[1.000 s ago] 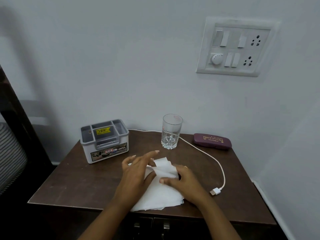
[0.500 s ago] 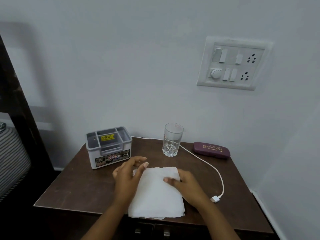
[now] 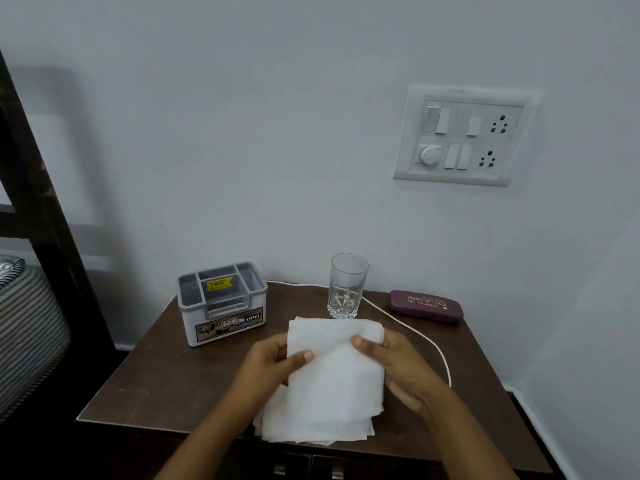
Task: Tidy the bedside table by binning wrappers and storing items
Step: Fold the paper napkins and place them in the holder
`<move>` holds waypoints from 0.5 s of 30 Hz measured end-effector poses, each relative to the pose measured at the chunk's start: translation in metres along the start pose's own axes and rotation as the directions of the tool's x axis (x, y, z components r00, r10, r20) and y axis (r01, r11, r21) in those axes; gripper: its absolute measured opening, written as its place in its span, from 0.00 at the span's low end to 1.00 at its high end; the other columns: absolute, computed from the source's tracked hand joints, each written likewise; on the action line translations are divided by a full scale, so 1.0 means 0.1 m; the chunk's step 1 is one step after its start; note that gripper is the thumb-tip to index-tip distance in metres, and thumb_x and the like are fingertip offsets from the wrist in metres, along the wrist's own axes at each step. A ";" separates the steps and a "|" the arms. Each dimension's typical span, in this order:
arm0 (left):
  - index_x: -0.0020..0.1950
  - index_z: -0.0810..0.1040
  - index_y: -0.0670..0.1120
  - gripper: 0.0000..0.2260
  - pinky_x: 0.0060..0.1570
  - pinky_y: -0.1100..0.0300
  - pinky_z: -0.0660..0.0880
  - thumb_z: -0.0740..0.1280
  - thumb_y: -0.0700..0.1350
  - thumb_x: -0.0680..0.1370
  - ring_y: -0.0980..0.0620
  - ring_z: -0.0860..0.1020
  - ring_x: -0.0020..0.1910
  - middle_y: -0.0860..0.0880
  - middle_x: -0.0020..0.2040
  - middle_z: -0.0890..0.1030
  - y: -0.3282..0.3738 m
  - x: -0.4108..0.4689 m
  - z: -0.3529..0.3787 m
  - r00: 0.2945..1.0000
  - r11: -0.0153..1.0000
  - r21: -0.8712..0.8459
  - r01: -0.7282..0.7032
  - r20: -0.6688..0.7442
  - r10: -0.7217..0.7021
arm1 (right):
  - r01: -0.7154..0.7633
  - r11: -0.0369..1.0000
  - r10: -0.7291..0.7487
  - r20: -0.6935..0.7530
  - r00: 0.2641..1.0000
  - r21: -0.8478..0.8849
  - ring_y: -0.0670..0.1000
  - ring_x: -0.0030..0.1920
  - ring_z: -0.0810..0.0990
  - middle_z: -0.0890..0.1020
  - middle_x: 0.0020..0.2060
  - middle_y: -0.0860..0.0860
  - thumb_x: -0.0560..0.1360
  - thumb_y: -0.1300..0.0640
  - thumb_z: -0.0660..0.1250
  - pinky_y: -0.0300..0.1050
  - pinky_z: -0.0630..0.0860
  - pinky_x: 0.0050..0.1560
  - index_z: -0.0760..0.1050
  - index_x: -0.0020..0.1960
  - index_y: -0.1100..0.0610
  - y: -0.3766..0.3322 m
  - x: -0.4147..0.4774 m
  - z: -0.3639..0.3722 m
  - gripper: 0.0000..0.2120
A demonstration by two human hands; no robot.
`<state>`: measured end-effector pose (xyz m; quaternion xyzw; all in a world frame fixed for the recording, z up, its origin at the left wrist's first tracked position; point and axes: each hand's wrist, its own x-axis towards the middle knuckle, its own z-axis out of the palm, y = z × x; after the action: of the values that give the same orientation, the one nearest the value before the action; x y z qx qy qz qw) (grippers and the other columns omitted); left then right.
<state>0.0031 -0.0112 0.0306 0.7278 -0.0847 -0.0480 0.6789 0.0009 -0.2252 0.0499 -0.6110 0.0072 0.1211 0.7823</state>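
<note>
A stack of white paper tissues (image 3: 332,382) is held up off the brown bedside table (image 3: 166,382), its top edge raised toward me. My left hand (image 3: 273,362) pinches the stack's left edge with the thumb on the front. My right hand (image 3: 398,362) grips the right edge the same way. The lower sheets hang down to the table's front edge.
A grey plastic organiser box (image 3: 221,303) stands at the back left. An empty glass (image 3: 346,285) stands behind the tissues. A maroon spectacle case (image 3: 426,304) lies at the back right. A white USB cable (image 3: 419,336) runs along the right side. Cabinet doors sit below.
The tissues went from being folded flat on the table to being lifted up in both hands. My view has tilted down a little.
</note>
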 end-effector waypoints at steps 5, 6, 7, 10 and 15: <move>0.54 0.80 0.38 0.10 0.41 0.56 0.81 0.67 0.36 0.74 0.44 0.83 0.47 0.40 0.48 0.84 0.21 -0.06 -0.02 0.991 0.969 -0.211 0.129 0.001 -0.131 | -0.114 0.993 0.114 0.084 0.990 -0.004 0.59 0.56 0.81 0.82 0.54 0.61 0.71 0.67 0.69 0.50 0.79 0.55 0.76 0.59 0.66 -0.12 -0.13 -0.01 0.17; 0.56 0.79 0.39 0.11 0.44 0.55 0.81 0.67 0.38 0.74 0.43 0.83 0.49 0.40 0.50 0.84 0.24 -0.08 -0.03 0.988 0.961 -0.229 0.153 0.030 -0.150 | -0.117 0.993 0.118 0.075 0.990 -0.022 0.58 0.54 0.82 0.83 0.54 0.61 0.70 0.68 0.69 0.49 0.80 0.54 0.76 0.59 0.67 -0.12 -0.16 -0.01 0.17; 0.57 0.78 0.39 0.13 0.45 0.55 0.81 0.68 0.38 0.73 0.42 0.82 0.51 0.40 0.51 0.84 0.27 -0.09 -0.06 0.984 0.957 -0.232 0.173 0.074 -0.160 | -0.109 0.994 0.111 0.063 0.992 -0.025 0.57 0.52 0.83 0.83 0.53 0.61 0.70 0.68 0.69 0.49 0.81 0.52 0.76 0.58 0.68 -0.14 -0.19 0.00 0.17; 0.58 0.78 0.41 0.15 0.45 0.56 0.81 0.68 0.35 0.72 0.45 0.83 0.50 0.41 0.52 0.84 0.35 -0.16 -0.08 0.963 0.963 -0.150 0.224 0.187 -0.195 | -0.073 0.997 0.073 0.037 0.997 -0.015 0.54 0.45 0.85 0.84 0.49 0.61 0.71 0.70 0.67 0.45 0.82 0.44 0.79 0.54 0.65 -0.20 -0.28 0.04 0.12; 0.55 0.81 0.41 0.12 0.42 0.59 0.81 0.67 0.32 0.73 0.49 0.84 0.45 0.42 0.50 0.84 0.52 -0.24 -0.12 0.970 0.981 -0.089 0.171 0.190 -0.152 | 0.030 0.995 -0.024 0.070 0.997 -0.092 0.53 0.50 0.84 0.85 0.50 0.57 0.72 0.71 0.66 0.46 0.81 0.52 0.80 0.53 0.60 -0.33 -0.44 0.08 0.13</move>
<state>-0.0216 0.0018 0.0824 0.6882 -0.0841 -0.1739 0.6993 -0.0364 -0.2330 0.0904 -0.6423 -0.0339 0.1317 0.7543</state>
